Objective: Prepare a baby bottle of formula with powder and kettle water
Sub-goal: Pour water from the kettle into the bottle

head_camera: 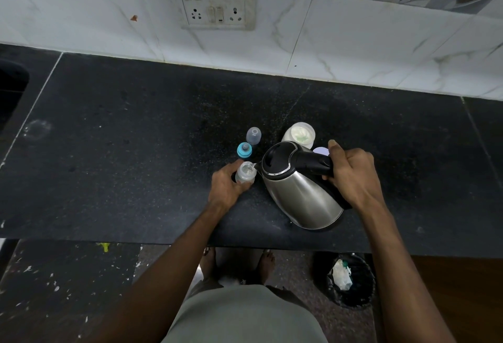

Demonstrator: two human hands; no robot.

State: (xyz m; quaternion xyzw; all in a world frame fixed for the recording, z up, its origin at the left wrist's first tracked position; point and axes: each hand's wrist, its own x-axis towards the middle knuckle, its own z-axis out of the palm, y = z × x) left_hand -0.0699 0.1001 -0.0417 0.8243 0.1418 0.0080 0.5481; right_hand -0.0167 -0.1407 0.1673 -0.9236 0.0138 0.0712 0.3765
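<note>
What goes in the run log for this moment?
step: pouring | right hand: kettle | left hand: bottle | teat: off

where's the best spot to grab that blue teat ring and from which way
Pinch the blue teat ring by its round collar from above. It stands upright with the nipple up, and the clear cap and bottle stand close by, so the sides are tight.
</note>
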